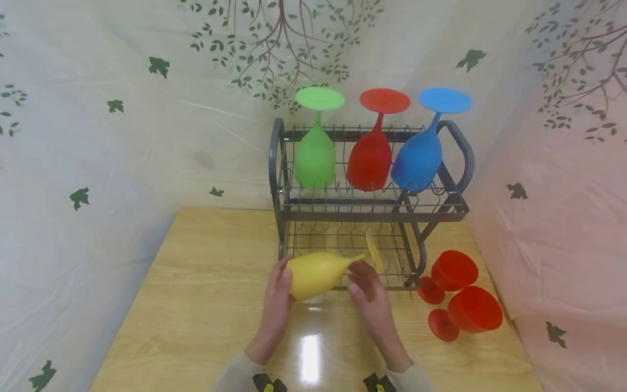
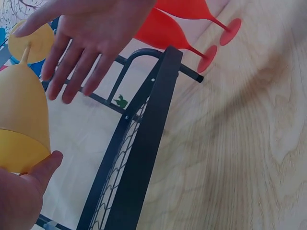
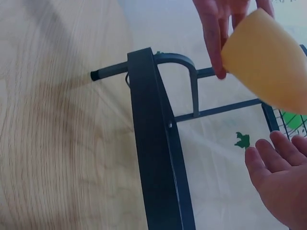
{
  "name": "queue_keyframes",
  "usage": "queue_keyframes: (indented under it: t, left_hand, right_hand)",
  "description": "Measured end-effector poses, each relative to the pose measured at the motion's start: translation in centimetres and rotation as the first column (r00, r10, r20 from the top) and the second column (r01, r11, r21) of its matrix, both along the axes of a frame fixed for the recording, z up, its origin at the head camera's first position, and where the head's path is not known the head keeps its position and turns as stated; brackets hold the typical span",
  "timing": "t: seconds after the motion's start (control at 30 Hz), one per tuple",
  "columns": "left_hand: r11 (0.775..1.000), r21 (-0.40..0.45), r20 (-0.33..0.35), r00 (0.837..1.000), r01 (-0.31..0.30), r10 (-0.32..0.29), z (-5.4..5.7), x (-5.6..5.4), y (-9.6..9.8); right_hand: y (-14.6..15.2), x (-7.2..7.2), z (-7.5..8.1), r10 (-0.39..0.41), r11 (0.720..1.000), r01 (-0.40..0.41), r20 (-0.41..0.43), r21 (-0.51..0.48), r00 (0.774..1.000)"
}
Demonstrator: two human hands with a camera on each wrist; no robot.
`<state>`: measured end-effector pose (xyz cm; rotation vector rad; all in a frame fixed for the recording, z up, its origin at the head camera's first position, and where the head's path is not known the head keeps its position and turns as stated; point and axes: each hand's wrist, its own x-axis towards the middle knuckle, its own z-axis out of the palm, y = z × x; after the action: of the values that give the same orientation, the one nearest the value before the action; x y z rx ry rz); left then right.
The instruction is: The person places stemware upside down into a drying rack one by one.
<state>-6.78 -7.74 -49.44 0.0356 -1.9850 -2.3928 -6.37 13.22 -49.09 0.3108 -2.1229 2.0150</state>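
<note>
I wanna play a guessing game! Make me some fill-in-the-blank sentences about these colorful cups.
1. The held goblet in the left hand is colored ____.
2. On the rack, the middle goblet, between the green goblet and the blue goblet, is ____.
3. Those three on the rack are upside ____.
4. The stemmed cups on the table, right of the rack, number ____.

Missing words: yellow; red; down; two.

Left of the rack (image 1: 377,217) is passable; 2 goblets (image 1: 454,270) (image 1: 474,310) obstruct right.
</note>
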Motion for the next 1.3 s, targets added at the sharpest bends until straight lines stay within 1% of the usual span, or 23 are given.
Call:
queue_keyframes:
  t: [0.13,0.23,0.47,0.67,0.83,1.0,1.07,1.1,1.17,1.2,1.27,1.3]
  left_hand:
    - [1.0,0.029,-0.017,1.0,-0.001,0.002,-0.3,-0.1,0.7]
    - [0.999,0.053,-0.031,1.0,-0.005,0.007,-0.5,-0.1,1.2]
    - [0.997,0.078,-0.03,0.999,-0.024,0.026,-0.9,-0.3,2.1]
    - [0.996,0.082,-0.015,0.999,-0.043,0.045,-1.3,-0.2,2.7]
    - [0.996,0.087,-0.022,1.0,-0.001,0.003,-1.9,-0.4,3.0]
    - [0.997,0.064,-0.025,0.999,0.041,-0.039,-2.6,-0.5,3.0]
    - [0.998,0.038,-0.037,0.998,0.053,-0.052,-2.7,-0.4,2.8]
    - [0.998,0.008,-0.054,0.997,0.055,-0.054,-2.7,-0.4,2.8]
    - [0.996,-0.072,-0.105,0.993,0.049,-0.056,-2.7,-0.3,2.6]
    - [0.992,-0.122,-0.135,0.989,0.04,-0.056,-2.6,-0.2,2.4]
    - [0.971,-0.238,-0.204,0.978,0.002,-0.052,-2.6,-0.2,2.0]
    - [0.954,-0.298,-0.239,0.97,-0.026,-0.048,-2.6,-0.2,1.7]
  right_hand:
    - [-0.7,0.1,0.5,-0.013,1.0,0.012,0.07,0.02,0.997]
    - [-1.0,0.1,0.7,-0.008,1.0,0.007,0.1,0.01,0.995]
    - [-1.5,-0.4,0.5,-0.007,1.0,0.009,0.108,-0.025,0.994]
    - [-1.6,-0.5,0.4,-0.019,0.999,0.023,0.131,-0.035,0.991]
    - [-1.5,-0.7,0.3,-0.056,0.998,0.061,0.163,-0.025,0.985]
    - [-1.3,-0.7,0.0,-0.075,0.997,0.081,0.194,-0.018,0.978]
    - [-1.1,-0.7,-0.1,-0.081,0.996,0.085,0.203,-0.015,0.976]
    - [-1.0,-0.8,-0.1,-0.085,0.996,0.09,0.21,-0.012,0.974]
    - [-0.7,-0.9,-0.1,-0.093,0.995,0.098,0.22,-0.009,0.971]
    - [-0.5,-0.9,-0.1,-0.098,0.995,0.102,0.223,-0.006,0.97]
    - [-0.2,-1.1,-0.1,-0.107,0.994,0.111,0.226,-0.003,0.968]
    - [0.0,-1.1,-0.1,-0.108,0.994,0.111,0.227,-0.004,0.968]
